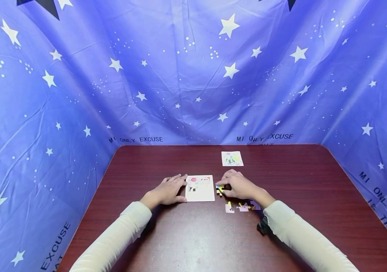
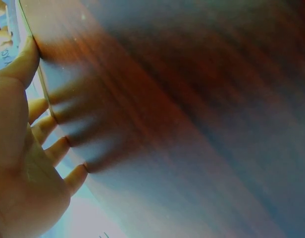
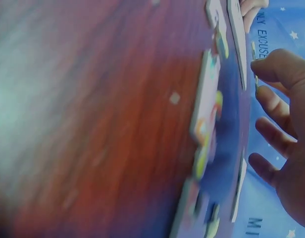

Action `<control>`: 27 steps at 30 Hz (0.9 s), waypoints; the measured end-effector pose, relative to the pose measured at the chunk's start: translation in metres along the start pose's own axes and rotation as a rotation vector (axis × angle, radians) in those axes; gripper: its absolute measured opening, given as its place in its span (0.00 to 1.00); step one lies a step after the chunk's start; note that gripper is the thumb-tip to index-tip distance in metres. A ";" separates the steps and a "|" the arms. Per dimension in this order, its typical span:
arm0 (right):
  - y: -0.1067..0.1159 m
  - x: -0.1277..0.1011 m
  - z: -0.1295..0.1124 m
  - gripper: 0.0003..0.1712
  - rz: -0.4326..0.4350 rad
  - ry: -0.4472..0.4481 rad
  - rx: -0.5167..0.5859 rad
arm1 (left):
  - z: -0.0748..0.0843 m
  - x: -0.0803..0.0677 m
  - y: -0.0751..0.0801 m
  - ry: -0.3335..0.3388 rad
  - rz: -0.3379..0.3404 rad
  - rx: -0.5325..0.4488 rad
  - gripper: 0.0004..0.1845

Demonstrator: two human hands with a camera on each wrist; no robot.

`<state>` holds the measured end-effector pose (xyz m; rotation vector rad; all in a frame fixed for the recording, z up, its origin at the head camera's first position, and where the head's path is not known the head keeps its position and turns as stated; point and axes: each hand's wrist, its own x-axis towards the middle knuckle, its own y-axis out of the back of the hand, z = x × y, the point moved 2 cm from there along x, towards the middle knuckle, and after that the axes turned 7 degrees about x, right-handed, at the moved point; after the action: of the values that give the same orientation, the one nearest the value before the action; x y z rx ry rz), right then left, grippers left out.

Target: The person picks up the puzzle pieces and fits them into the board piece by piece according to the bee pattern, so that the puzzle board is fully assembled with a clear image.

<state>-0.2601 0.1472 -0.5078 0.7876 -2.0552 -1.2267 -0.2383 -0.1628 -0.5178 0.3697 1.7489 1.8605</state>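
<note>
A white puzzle board (image 1: 200, 187) with a few printed patches lies on the dark red table (image 1: 193, 234). My left hand (image 1: 170, 190) rests flat beside it, fingers straight, thumb and fingertips against the board's left edge; in the left wrist view the palm (image 2: 19, 168) lies close over the wood. Just right of the board, my right hand (image 1: 237, 185) pinches a small yellow-and-black puzzle piece (image 1: 219, 189) at its fingertips. In the blurred right wrist view, the right hand (image 3: 286, 129) hovers near the loose pieces (image 3: 207, 119).
Three loose puzzle pieces (image 1: 243, 207) lie near my right wrist. A small picture card (image 1: 232, 158) sits further back on the table. Blue star-printed cloth (image 1: 193, 75) walls the table on three sides. Bare wood stretches toward the front edge.
</note>
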 end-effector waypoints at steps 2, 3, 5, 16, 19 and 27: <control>-0.001 0.006 -0.003 0.22 -0.004 -0.010 0.006 | 0.000 0.000 0.000 0.001 -0.002 0.000 0.37; -0.002 0.009 -0.005 0.22 -0.006 -0.014 0.011 | 0.000 0.000 0.000 0.001 -0.003 0.001 0.37; -0.003 0.014 -0.008 0.21 -0.010 -0.017 0.016 | 0.000 0.000 0.000 -0.001 -0.003 0.002 0.37; -0.011 0.039 -0.020 0.22 -0.040 -0.034 0.040 | 0.000 0.000 0.000 -0.007 0.004 -0.001 0.36; -0.013 0.044 -0.023 0.22 -0.052 -0.037 0.041 | 0.000 0.000 0.000 -0.004 0.001 0.000 0.36; -0.022 0.055 -0.027 0.23 -0.091 -0.047 0.018 | -0.001 0.000 -0.001 -0.004 0.001 0.003 0.36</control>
<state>-0.2710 0.0829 -0.5061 0.8763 -2.0908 -1.2895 -0.2386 -0.1637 -0.5192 0.3756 1.7490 1.8572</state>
